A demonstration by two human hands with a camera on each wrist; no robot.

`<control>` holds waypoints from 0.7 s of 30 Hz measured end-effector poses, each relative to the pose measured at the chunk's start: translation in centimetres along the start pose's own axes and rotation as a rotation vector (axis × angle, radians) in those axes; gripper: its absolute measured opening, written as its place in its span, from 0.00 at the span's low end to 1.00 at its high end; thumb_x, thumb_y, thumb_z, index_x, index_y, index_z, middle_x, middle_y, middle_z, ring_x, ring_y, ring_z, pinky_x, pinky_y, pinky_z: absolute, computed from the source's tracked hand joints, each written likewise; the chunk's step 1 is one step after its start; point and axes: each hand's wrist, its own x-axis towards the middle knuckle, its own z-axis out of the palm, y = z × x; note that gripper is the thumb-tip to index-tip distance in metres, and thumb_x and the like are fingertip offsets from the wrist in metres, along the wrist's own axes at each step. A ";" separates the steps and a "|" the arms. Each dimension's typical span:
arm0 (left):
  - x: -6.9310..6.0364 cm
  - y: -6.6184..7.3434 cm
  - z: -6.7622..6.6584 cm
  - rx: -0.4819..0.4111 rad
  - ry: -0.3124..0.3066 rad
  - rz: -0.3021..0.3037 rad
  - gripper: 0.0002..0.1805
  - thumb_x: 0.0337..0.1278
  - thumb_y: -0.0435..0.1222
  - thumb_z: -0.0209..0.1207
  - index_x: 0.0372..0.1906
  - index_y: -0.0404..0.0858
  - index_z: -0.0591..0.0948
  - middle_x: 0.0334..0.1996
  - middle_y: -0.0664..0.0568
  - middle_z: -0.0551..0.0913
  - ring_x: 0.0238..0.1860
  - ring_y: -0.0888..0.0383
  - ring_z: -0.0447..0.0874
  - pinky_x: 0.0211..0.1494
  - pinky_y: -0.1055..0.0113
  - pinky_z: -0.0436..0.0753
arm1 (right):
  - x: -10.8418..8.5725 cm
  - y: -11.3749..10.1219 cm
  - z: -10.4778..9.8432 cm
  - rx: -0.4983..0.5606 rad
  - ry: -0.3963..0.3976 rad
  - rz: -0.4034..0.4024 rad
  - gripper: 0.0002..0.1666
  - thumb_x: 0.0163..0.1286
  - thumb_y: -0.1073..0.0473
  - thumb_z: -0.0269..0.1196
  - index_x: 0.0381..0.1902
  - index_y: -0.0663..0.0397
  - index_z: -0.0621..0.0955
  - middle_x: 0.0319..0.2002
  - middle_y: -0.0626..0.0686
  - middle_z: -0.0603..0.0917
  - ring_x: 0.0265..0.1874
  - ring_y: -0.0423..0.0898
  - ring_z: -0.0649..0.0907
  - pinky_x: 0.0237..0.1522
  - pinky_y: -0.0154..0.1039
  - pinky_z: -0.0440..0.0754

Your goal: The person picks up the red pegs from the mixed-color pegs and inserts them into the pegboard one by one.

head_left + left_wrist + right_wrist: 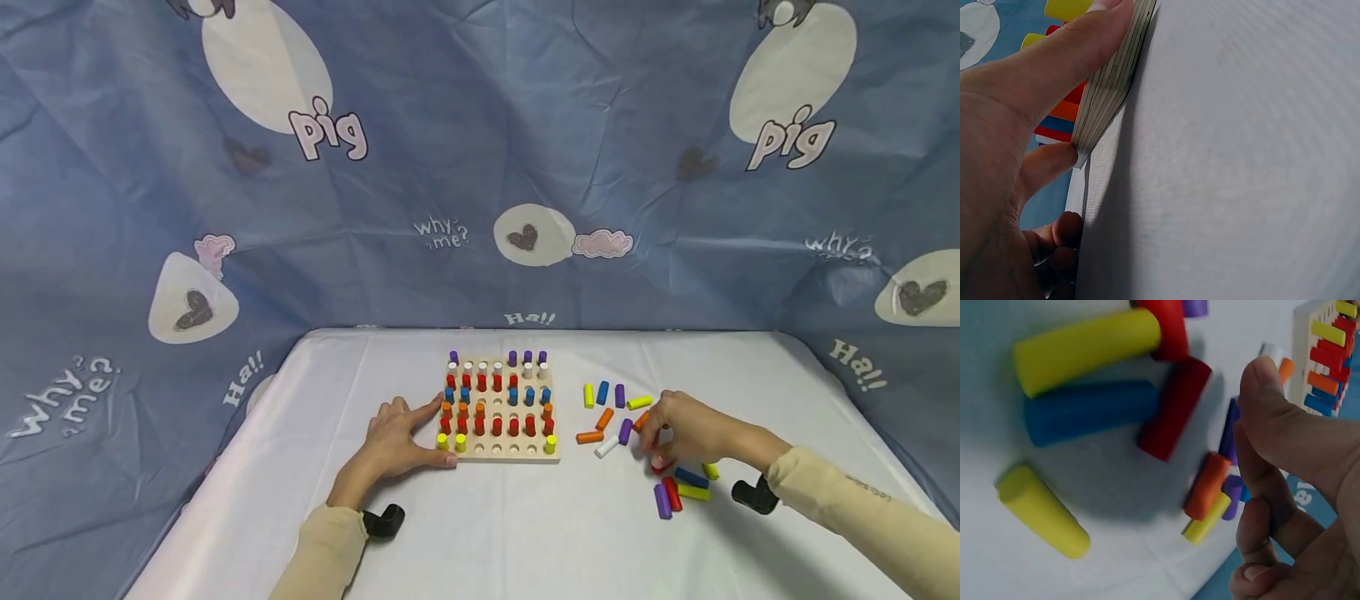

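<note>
A wooden pegboard [517, 454] stands on the white table with rows of purple, white, red, blue, orange and yellow pegs. My left hand [393, 440] rests against its left side, thumb on the front left corner and index finger on the left edge. In the left wrist view the thumb and index finger touch the layered board edge [1107, 87]. Over the loose pegs right of the board hovers my right hand [686, 429]. In the right wrist view its thumb and index finger stand apart with nothing seen between them. A red peg [1175, 409] lies just beyond the fingertips.
Loose pegs lie between board and right hand, among them a white peg [607, 447] and an orange peg [589, 437]. Below the right hand are a blue peg [692, 477] and a purple peg [662, 502]. A blue patterned cloth [465, 183] hangs behind the table.
</note>
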 end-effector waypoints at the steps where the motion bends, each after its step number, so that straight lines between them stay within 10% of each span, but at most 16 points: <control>1: 0.0 0.0 0.0 0.002 0.000 -0.001 0.63 0.32 0.68 0.81 0.81 0.59 0.68 0.38 0.50 0.67 0.39 0.52 0.59 0.42 0.59 0.59 | -0.1 0.0 0.2 -0.004 -0.002 0.001 0.12 0.55 0.62 0.82 0.30 0.36 0.92 0.32 0.32 0.89 0.42 0.37 0.79 0.51 0.44 0.73; 21: 0.1 -0.2 0.1 0.000 0.013 0.011 0.64 0.31 0.68 0.81 0.81 0.59 0.68 0.38 0.49 0.67 0.39 0.52 0.60 0.42 0.59 0.59 | -1.0 0.4 2.3 -0.064 0.052 -0.033 0.12 0.58 0.54 0.82 0.26 0.36 0.86 0.27 0.31 0.82 0.33 0.36 0.72 0.40 0.36 0.67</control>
